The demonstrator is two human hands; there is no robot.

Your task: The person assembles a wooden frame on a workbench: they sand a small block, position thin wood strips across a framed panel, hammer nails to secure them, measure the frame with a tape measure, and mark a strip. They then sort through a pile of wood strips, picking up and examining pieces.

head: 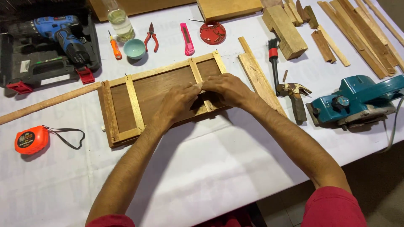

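Far left of the fingers: orange tape measure (pixel 30 139) with its black wrist loop, lying on the white table cover (pixel 219 168). Above it, a long pale wooden stick (pixel 46 103) running slantwise toward the panel. Farther up and left, a blue cordless drill (pixel 59 35) resting in its open dark case (pixel 25 67).

Up and left of the fingers: clear bottle (pixel 120 23), small orange screwdriver (pixel 114 47), pale green bowl (pixel 134 48), red-handled pliers (pixel 151 38), pink utility knife (pixel 187 39), red round lid (pixel 212 32) holding small nails.

Under the fingers: dark wooden panel (pixel 126 105) framed with light strips, lying flat on the cover. Left hand (pixel 179 103) and right hand (pixel 227 89) meeting over the right-hand light crosspiece (pixel 195 71), fingertips drawn together and pinching something small and pale against that strip; cannot tell what it is. Both palms down, touching the panel.

Just right of the fingers: a loose pale slat (pixel 256 77) beside the panel's right edge. Beyond it, a brush with red band (pixel 273 59), then a claw hammer (pixel 296 98). Up and right, a thick wooden block (pixel 286 31) and a pile of thin wooden strips (pixel 362 33). Far right, a teal electric planer (pixel 357 101).
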